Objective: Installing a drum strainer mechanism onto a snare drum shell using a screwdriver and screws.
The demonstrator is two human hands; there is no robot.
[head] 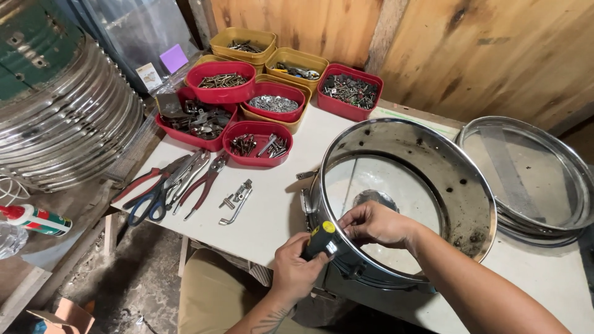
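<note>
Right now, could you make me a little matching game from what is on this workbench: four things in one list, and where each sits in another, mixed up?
Things:
1. screwdriver
2. pliers
3. sieve ring
4. glue tube

Places:
A. far left edge, off the white table
B. gripped in the left hand, against the steel drum
C. flat on the table, left of the drum
D. right of the drum, under the wooden wall

Pairs: 1-B, 2-C, 3-D, 4-A
</note>
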